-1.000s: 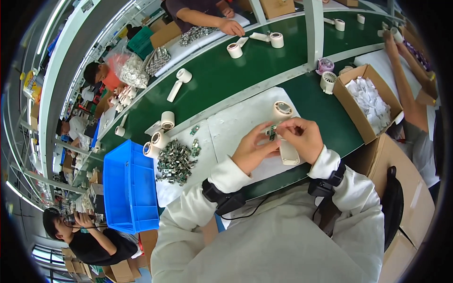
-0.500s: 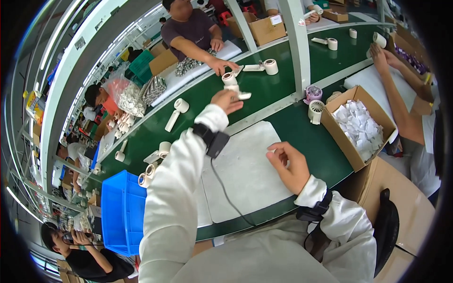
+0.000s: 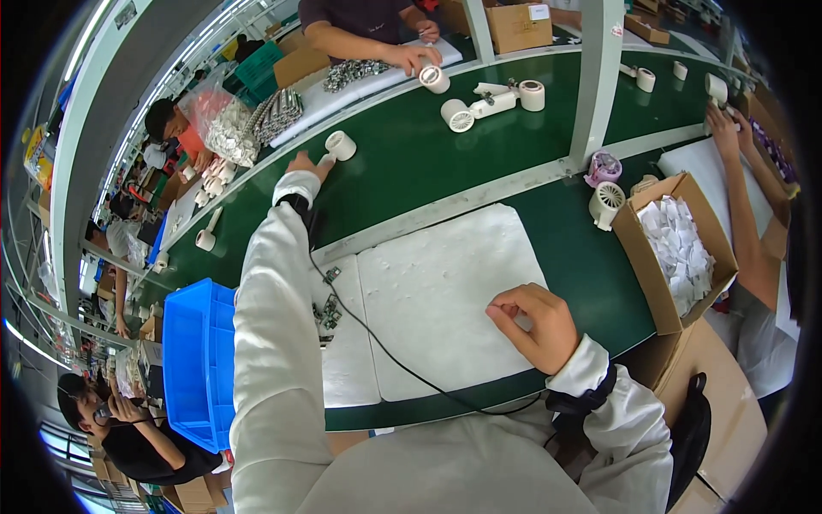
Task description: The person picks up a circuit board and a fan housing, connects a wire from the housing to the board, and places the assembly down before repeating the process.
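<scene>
Stretched far over the green conveyor belt (image 3: 385, 158), my left hand (image 3: 310, 164) has its fingers around the handle of a white handheld fan (image 3: 341, 146). Most of that handle is hidden by the hand. My right hand (image 3: 539, 325) hovers over the white foam mat (image 3: 445, 291), fingers loosely curled with a gap to the thumb and nothing visible between them. Farther along the belt lie a white fan (image 3: 458, 116) and another with a long handle (image 3: 531, 96). Across the belt, a co-worker's hand (image 3: 413, 58) touches a fan head (image 3: 433, 79).
Small green circuit boards (image 3: 327, 313) lie beside my left sleeve. Left stands a blue bin (image 3: 199, 360). To the right are a carton (image 3: 642, 265) of white paper slips, a round white fan part (image 3: 608, 199) and a purple one (image 3: 604, 167). A metal post (image 3: 597, 86) rises beyond the mat.
My left hand has left the fan it held at the belt's middle and moved left onto another fan's handle. My right hand has barely moved. The co-worker's hand has shifted to a fan head.
</scene>
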The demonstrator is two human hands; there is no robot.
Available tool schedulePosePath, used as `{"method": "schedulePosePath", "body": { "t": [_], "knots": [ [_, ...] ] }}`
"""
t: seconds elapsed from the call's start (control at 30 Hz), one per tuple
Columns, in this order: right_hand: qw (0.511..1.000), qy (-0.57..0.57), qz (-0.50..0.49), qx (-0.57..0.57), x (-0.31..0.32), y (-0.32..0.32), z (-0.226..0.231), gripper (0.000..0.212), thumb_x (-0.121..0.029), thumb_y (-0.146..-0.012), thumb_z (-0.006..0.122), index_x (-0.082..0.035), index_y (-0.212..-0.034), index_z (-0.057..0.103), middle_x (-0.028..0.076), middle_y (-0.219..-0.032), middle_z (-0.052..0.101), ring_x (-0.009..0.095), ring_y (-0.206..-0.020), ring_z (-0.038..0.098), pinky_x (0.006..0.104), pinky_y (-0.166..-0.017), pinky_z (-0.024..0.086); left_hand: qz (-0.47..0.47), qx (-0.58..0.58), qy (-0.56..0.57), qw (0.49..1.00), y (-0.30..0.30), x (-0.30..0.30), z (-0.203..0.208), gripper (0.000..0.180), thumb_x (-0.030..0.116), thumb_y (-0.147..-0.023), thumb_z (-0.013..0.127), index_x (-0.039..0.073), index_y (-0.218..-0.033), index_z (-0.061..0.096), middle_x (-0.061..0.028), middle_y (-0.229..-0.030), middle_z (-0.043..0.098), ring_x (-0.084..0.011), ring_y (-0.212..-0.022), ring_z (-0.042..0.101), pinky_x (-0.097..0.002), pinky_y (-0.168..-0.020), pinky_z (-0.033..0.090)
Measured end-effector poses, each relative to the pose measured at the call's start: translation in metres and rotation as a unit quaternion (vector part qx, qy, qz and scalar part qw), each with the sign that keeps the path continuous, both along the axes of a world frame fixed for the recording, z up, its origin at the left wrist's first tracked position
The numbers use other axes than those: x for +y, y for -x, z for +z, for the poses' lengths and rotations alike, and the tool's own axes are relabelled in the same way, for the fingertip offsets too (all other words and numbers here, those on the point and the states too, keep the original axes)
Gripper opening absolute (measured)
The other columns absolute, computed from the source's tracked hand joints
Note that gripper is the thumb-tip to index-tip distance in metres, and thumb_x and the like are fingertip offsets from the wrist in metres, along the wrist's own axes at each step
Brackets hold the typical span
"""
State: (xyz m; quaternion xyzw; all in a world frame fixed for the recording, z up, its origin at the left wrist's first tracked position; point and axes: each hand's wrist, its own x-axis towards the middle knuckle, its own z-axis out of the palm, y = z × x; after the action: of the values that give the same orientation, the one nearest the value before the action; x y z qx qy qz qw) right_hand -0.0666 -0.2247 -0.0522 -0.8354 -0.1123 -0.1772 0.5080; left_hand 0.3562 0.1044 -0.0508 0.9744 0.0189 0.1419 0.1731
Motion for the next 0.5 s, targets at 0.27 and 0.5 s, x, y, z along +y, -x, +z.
{"method": "schedulePosePath", "body": {
  "t": [0.27,0.5],
  "knots": [
    [0.999,0.006,0.011,0.03,0.003,0.004,0.004,0.008,-0.006,-0.088,0.072,0.001,-0.091,0.07,0.012,-0.083,0.069,0.021,-0.069,0.064,0.0299,-0.064,0.051,-0.033,0.117,-0.204,0.971,0.007,-0.004,-0.026,0.059,0.054,-0.087,0.065,0.004,-0.12,0.065,-0.0218,-0.113,0.07,-0.0347,-0.102,0.069,-0.0459,-0.09,0.055],
    [0.999,0.031,0.007,-0.034,0.0,0.002,0.0,0.01,-0.008,-0.088,0.073,0.0,-0.093,0.071,0.011,-0.08,0.068,0.021,-0.069,0.065,0.0292,-0.064,0.052,-0.088,0.28,0.06,0.954,0.05,-0.062,0.032,0.049,0.039,-0.104,0.037,-0.004,-0.118,0.058,-0.0219,-0.097,0.071,-0.036,-0.073,0.071,-0.0441,-0.065,0.06]
  ]
}}
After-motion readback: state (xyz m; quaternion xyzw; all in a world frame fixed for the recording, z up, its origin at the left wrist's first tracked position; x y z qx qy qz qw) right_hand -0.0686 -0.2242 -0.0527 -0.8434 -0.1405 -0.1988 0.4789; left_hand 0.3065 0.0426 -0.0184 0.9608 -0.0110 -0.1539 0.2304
